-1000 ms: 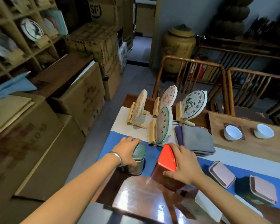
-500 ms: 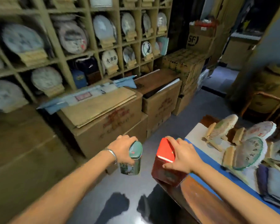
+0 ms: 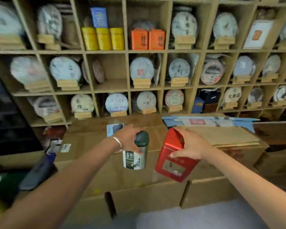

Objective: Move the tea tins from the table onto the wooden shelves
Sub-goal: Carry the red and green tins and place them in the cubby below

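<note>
**Two tins carried at once: drop and collision risks at the shelves**

A green tin [image 3: 134, 152] is held in the left hand [image 3: 127, 139], the grip curled over its lid and upper body. A red tin [image 3: 174, 157] is pinched by the right hand [image 3: 191, 148] at its top edge and tilted. Both are held in the air, above the cartons [image 3: 139, 182] and below the shelves [image 3: 127, 52].

A slip of the tilted red tin is judged likely, since only its upper part is held. Most compartments are occupied by tea cakes [image 3: 141, 69]; these could be knocked from their stands if a tin is pushed in. With both hands occupied, nothing can be steadied. The reach over the cartons is judged awkward.
</note>
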`<action>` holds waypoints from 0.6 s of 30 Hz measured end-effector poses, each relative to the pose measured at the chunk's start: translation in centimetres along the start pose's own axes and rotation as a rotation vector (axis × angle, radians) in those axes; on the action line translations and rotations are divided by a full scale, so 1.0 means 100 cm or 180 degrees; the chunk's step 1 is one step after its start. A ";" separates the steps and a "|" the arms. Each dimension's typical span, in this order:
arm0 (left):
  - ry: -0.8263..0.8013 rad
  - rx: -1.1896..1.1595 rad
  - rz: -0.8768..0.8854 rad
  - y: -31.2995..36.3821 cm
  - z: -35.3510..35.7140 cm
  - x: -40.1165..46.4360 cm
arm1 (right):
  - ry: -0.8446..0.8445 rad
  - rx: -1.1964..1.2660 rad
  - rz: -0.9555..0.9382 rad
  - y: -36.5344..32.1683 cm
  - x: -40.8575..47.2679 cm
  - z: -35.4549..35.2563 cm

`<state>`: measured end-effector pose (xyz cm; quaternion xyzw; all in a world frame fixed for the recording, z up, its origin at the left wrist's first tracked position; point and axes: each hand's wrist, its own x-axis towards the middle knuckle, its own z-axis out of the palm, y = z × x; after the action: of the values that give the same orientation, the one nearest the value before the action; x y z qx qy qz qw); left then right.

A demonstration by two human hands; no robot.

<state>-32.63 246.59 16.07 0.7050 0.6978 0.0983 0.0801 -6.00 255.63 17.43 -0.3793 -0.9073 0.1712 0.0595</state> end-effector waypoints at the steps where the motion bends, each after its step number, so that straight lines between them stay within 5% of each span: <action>1: 0.0067 0.0001 -0.0121 -0.021 -0.012 -0.010 | -0.0033 0.0023 -0.0111 -0.019 0.019 0.000; 11: 0.0689 -0.0121 -0.1113 -0.183 -0.114 -0.075 | -0.0186 0.0051 -0.1132 -0.177 0.192 0.000; 18: 0.0799 0.0031 -0.1279 -0.282 -0.158 -0.041 | -0.0367 0.0183 -0.1619 -0.239 0.312 -0.002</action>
<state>-63.92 242.48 24.21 0.5346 0.8290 0.1639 0.0072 -43.91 262.17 25.46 -0.1268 -0.9702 0.1978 0.0596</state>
